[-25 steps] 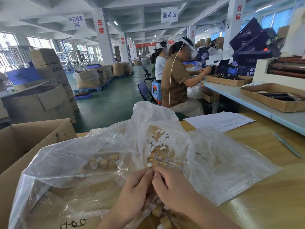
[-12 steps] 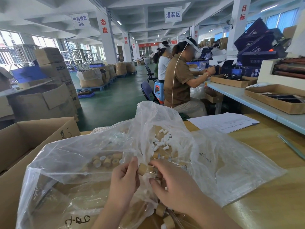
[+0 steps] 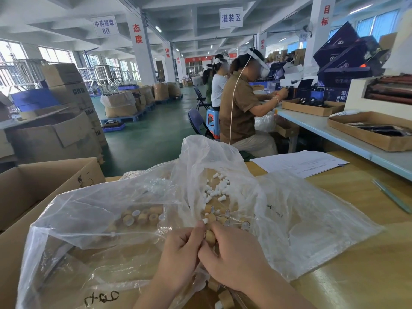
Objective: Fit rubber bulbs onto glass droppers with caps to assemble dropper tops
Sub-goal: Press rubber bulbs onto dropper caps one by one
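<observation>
head: cap [image 3: 210, 237] partly behind left hand [image 3: 180, 253]

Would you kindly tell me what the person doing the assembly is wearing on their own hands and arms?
Nothing is worn that the head view shows. The left hand and the right hand are both ungloved, and no ring, watch or bracelet can be seen on either. No sleeve or cuff shows down to the bottom edge of the picture.
</observation>
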`<state>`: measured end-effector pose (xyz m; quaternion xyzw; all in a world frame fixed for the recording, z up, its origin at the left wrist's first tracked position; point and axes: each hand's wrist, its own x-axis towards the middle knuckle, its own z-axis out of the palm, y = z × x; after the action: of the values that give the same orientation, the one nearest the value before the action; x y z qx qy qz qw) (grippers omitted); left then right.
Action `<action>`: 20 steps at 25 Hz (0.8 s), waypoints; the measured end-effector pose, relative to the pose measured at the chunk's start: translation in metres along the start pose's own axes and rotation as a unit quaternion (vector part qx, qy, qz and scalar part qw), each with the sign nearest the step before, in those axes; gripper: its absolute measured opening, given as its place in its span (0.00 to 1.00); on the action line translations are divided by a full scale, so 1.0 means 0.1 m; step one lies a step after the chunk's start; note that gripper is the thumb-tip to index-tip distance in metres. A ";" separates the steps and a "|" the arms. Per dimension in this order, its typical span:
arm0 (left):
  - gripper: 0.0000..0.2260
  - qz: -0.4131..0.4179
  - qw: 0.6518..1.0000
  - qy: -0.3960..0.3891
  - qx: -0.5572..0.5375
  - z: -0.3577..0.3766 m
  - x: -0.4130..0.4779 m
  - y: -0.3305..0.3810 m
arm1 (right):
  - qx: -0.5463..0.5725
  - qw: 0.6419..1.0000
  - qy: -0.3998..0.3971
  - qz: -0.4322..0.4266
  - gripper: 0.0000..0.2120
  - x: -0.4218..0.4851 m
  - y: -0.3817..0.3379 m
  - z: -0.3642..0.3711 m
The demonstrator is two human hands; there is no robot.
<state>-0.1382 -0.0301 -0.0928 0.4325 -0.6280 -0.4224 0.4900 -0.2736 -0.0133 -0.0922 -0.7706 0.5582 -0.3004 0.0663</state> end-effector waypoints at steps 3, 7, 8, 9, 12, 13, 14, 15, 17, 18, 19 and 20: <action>0.23 0.019 0.999 -0.019 0.018 0.01 -0.02 0.02 | 0.019 1.000 -0.021 -0.001 0.15 0.01 0.00 0.01; 0.23 0.039 0.999 -0.028 0.014 0.00 -0.02 0.06 | 0.059 0.997 -0.044 -0.025 0.08 0.02 -0.05 -0.03; 0.24 0.040 0.999 -0.028 0.013 0.00 -0.01 0.06 | 0.073 0.996 -0.048 -0.027 0.08 0.02 -0.06 -0.04; 0.24 0.040 0.999 -0.027 0.013 0.00 -0.01 0.05 | 0.086 0.995 -0.050 -0.029 0.08 0.02 -0.06 -0.04; 0.24 0.031 0.999 -0.018 0.018 -0.01 0.00 0.03 | 0.099 0.993 -0.047 -0.035 0.08 0.01 -0.06 -0.02; 0.24 0.028 0.999 -0.013 0.020 -0.02 0.00 0.02 | 0.098 0.994 -0.045 -0.035 0.08 0.00 -0.05 -0.01; 0.25 0.026 0.999 -0.008 0.024 -0.02 0.00 0.01 | 0.097 0.994 -0.043 -0.034 0.09 0.00 -0.04 -0.01; 0.25 0.027 0.999 -0.005 0.028 -0.02 0.01 -0.01 | 0.100 0.994 -0.042 -0.029 0.11 0.01 -0.03 0.00; 0.26 0.035 0.999 -0.002 0.042 -0.01 0.01 -0.04 | 0.105 0.993 -0.043 -0.015 0.14 0.02 -0.02 0.00; 0.25 0.037 0.998 0.002 0.046 0.00 0.00 -0.05 | 0.106 0.994 -0.042 -0.007 0.16 0.03 -0.02 0.01; 0.25 0.035 0.998 0.005 0.045 0.00 0.00 -0.06 | 0.107 0.994 -0.038 -0.003 0.16 0.03 -0.01 0.02; 0.25 0.028 0.999 0.004 0.036 0.01 0.00 -0.06 | 0.107 0.994 -0.033 -0.001 0.16 0.03 -0.01 0.02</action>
<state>-0.1383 -0.0319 -0.0991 0.4337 -0.6531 -0.3835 0.4882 -0.2705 -0.0162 -0.0924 -0.7692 0.5194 -0.3327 0.1668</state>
